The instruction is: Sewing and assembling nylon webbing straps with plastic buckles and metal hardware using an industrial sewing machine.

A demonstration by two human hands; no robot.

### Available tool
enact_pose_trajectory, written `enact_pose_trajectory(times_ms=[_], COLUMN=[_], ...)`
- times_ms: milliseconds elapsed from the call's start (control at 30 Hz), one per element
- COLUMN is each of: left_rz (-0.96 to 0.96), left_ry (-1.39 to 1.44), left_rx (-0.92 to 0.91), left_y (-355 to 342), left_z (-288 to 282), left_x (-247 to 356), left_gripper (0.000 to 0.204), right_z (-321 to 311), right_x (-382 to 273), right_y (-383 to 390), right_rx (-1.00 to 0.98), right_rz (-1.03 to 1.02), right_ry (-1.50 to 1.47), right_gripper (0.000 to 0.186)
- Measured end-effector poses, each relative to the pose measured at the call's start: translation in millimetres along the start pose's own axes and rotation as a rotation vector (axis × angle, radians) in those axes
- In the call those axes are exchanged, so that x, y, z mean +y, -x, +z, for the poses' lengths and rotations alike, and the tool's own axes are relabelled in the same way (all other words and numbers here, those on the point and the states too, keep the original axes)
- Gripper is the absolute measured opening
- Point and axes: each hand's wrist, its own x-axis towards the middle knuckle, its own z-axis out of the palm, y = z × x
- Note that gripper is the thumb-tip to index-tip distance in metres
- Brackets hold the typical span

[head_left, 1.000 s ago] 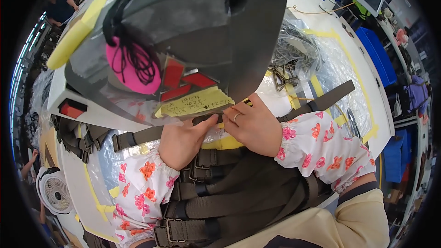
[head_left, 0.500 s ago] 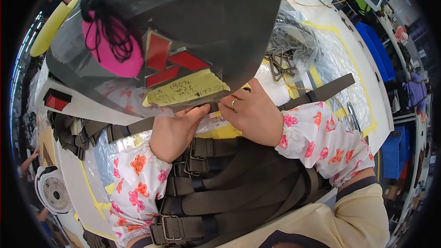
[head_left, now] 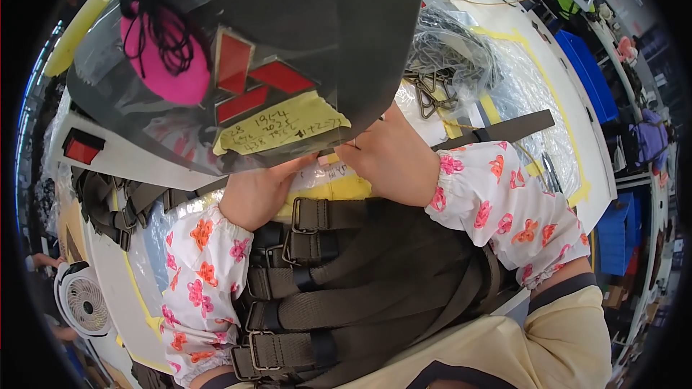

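A dark olive webbing strap [head_left: 515, 128] runs across the table under the front of a large dark machine head [head_left: 303, 21]. My left hand [head_left: 256, 193] is closed at the strap, its fingertips partly tucked behind the machine's lower edge. Opposite it, my right hand [head_left: 393, 157] has its fingers curled on the same strap, a ring on one finger; the machine hides part of this grip too. Below both hands, a pile of olive straps [head_left: 404, 274] with metal buckles [head_left: 263, 351] lies across my lap and the table edge.
The machine carries a pink pad wound with black cord [head_left: 166, 65], a red emblem [head_left: 281, 78] and yellow tape [head_left: 288, 126]. Metal buckles [head_left: 432, 94] and a clear plastic bag [head_left: 454, 47] sit at the far right. A white fan [head_left: 85, 301] stands left; a blue bin [head_left: 616, 234] is at right.
The machine appears shifted up and left in the picture, and so do both hands. The fingertips are now more hidden behind the machine's edge.
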Motion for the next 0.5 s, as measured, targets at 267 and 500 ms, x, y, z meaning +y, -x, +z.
enact_pose_trajectory(times_ms=[267,500], left_rz=[0.077,0.068], left_ry=[-0.143,-0.148], left_rx=[0.093,0.072], left_y=[-0.2,-2.5], left_z=[8.2,11.4], left_x=[-18.6,-11.9], left_gripper=[0.033,0.031], right_z=[5.3,6.2], right_x=[12.7,10.1], right_y=[-4.3,-1.4], right_rx=[-0.13,-0.087], right_rz=[-0.011,0.066], right_ry=[-0.027,-0.123], right_gripper=[0.017,0.021])
